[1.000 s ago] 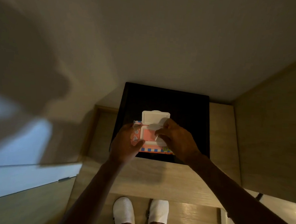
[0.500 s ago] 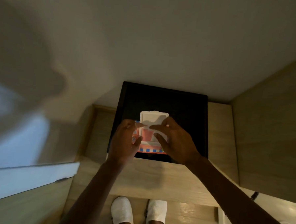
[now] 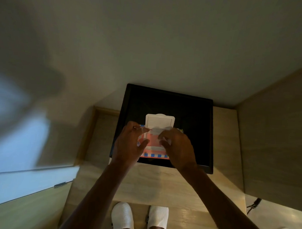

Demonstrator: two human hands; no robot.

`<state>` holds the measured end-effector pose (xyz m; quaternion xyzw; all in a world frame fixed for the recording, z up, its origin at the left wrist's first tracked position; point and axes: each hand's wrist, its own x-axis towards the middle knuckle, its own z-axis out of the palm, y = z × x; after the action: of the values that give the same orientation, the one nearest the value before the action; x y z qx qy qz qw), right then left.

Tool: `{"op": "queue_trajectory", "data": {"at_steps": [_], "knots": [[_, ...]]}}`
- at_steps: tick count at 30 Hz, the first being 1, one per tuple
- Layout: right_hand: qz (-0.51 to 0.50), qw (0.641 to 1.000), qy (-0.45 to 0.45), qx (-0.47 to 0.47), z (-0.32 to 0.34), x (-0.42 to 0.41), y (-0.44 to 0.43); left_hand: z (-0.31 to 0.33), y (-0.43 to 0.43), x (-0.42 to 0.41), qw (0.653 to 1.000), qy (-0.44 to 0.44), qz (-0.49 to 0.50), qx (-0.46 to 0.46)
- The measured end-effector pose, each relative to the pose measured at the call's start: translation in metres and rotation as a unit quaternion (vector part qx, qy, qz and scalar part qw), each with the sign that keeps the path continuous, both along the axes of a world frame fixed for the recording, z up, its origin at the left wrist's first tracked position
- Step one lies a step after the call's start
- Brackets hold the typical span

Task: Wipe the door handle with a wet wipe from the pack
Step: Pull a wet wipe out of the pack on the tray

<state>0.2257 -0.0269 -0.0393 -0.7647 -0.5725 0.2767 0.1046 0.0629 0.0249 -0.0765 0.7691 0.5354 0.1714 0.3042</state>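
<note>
The wet wipe pack (image 3: 153, 150) lies flat on a black tray (image 3: 195, 116) that sits on the pale wooden tabletop (image 3: 222, 135). Its white flip lid (image 3: 160, 121) stands open, hinged back toward 12 o'clock, so the opening faces up; the pack's long axis seems to run 9 to 3 o'clock, though both ends are covered. The left hand (image 3: 129, 144) grips the pack's 9 o'clock end, thumb and forefinger curled around it. The right hand (image 3: 176, 147) sits at the 3 o'clock side, fingertips (image 3: 163, 138) pressed together at the opening; whether they pinch a wipe cannot be told. White slippers (image 3: 123, 218) show at 6 o'clock.
</note>
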Motion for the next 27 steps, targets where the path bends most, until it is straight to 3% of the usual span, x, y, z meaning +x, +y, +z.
{"op": "queue_trajectory", "data": {"at_steps": [7, 17, 27], "knots": [[0.045, 0.995, -0.083, -0.032, 0.000, -0.004, 0.000, -0.001, -0.003, 0.001, 1.000, -0.013, -0.001, 0.002], [0.015, 0.993, -0.112, -0.021, 0.000, -0.015, 0.006, -0.004, -0.004, 0.001, 1.000, -0.025, 0.008, 0.004], [0.126, 0.960, -0.251, -0.010, -0.006, -0.018, 0.008, 0.000, -0.005, 0.003, 0.999, -0.030, 0.018, -0.013]]}}
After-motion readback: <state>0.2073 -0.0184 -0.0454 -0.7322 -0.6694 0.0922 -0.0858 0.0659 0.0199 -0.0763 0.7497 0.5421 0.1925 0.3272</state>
